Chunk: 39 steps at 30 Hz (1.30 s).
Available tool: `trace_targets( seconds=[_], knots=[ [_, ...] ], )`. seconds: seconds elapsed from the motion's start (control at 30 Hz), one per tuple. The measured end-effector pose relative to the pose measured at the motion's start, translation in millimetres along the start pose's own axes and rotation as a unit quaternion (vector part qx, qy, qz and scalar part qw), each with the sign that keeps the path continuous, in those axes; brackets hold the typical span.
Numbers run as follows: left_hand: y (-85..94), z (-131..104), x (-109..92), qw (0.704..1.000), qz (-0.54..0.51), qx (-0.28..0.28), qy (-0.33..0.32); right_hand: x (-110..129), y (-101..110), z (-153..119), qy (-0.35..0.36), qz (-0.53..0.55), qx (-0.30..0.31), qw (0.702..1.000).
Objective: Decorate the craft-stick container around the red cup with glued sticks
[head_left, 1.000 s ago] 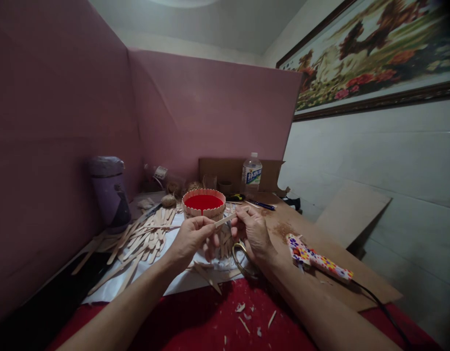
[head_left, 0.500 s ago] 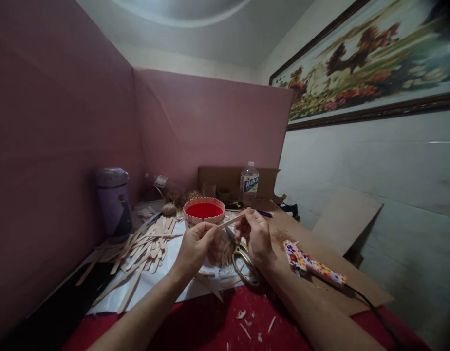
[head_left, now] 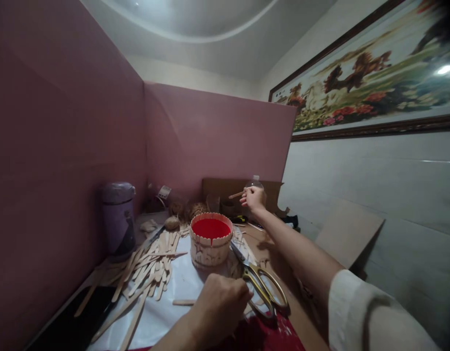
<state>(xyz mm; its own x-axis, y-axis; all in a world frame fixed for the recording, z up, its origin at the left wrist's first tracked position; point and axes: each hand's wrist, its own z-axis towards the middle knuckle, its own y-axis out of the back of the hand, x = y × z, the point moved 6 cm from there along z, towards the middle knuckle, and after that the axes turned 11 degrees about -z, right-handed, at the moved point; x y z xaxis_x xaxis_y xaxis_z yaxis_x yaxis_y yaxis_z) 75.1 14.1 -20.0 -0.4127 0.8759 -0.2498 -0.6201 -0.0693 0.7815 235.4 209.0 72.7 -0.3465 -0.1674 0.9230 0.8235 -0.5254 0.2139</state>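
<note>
My right hand (head_left: 254, 197) is raised over the back of the table, its fingers pinching a short, narrow wooden stick (head_left: 235, 195) that points left. Behind that hand is a clear plastic bottle (head_left: 256, 179), mostly covered. My left hand (head_left: 225, 304) is low in front, closed, with whatever its fingers hold hidden. Close to its knuckles lie large gold-handled scissors (head_left: 263, 292), blades toward the back. Just beyond it stands a round container (head_left: 210, 251), covered in pale wooden sticks with a scalloped rim and a red top or inside.
Many loose wooden craft sticks (head_left: 155, 265) are heaped on a white sheet (head_left: 183, 280) at left. A purple flask (head_left: 118, 222) stands by the pink partition. Twine balls (head_left: 197, 209) lie behind the container. Brown cardboard (head_left: 254, 239) and red cloth (head_left: 271, 334) cover other parts of the table.
My hands, together on a stick before, have separated. The right has reached forward and up with a stick. The left has dropped nearer me, and the scissors have shifted right and turned.
</note>
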Motion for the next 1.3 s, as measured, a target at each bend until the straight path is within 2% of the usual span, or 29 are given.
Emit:
trace_targets(
  seconds=[0.13,0.33,0.57,0.9,1.13,1.3],
  knots=[
    [-12.0,-2,9,0.999,0.038,-0.015,-0.017,-21,-29,29,0.005,-0.131,0.034,0.991],
    [-29.0,-4,16,0.995,0.077,-0.032,-0.06,-49,-50,49,0.032,-0.316,0.053,0.947],
    [-27.8,-3,16,0.996,0.066,-0.006,-0.053,-52,-61,55,0.055,-0.431,0.059,0.899],
    [-32.8,-1,19,0.996,0.072,0.039,-0.024,-47,-61,42,0.089,-0.488,0.051,0.867],
    [-30.9,-1,17,0.995,0.087,0.016,-0.04,-40,-52,41,0.08,-0.479,0.005,0.874],
    [-26.7,1,13,0.995,0.093,0.018,-0.029,-15,-30,37,0.096,-0.451,-0.045,0.886]
  ],
)
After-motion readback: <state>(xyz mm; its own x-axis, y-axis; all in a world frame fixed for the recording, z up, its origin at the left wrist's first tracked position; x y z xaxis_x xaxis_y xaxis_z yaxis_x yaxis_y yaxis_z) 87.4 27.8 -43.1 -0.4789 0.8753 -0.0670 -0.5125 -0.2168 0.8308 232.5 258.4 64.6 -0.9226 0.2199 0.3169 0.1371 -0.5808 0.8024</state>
